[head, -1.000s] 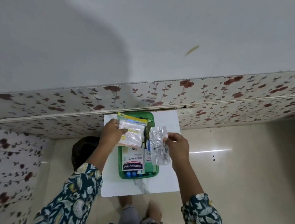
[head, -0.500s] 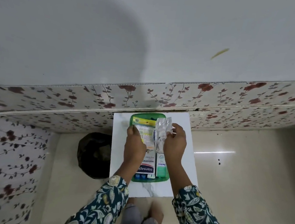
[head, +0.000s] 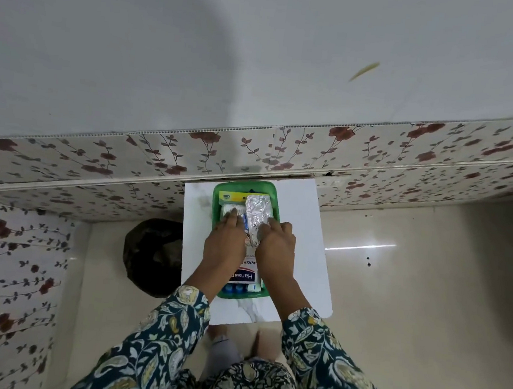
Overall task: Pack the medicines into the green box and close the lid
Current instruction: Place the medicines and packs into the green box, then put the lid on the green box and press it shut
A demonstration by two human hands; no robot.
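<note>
Both hands have come down since the earlier frame: 0.5 s ago they held their packets upright above the box, and now they press them flat inside it. The left hand (head: pixel 224 241) lies with its fingers spread over a white strip packet with small print (head: pixel 228 210), pushing down rather than pinching it. The right hand (head: pixel 275 247) rests on the near end of a crinkled silver foil blister pack (head: pixel 257 211); its fingers look loosely curled on the foil, but I cannot tell if it grips or only presses.

The green rectangular plastic box (head: pixel 215 206) stands on a white marble-pattern board (head: pixel 301 229), directly under the 2 hands and close to the floral wall panel (head: pixel 128 158). At its far end a yellow-edged card packet (head: pixel 236 196) shows, and at its near end, between the wrists, a white and blue Hansaplast carton (head: pixel 243 276) with some blue caps (head: pixel 234 288) below it.

I judge the main risk to be the height of the pile. The foil pack seems springy, so when the pressure goes it may rise again and stop the lid from seating. Hard pressing could also crush the blisters or tip the light box on the smooth board. No lid is visible, so this step is not yet begun.
</note>
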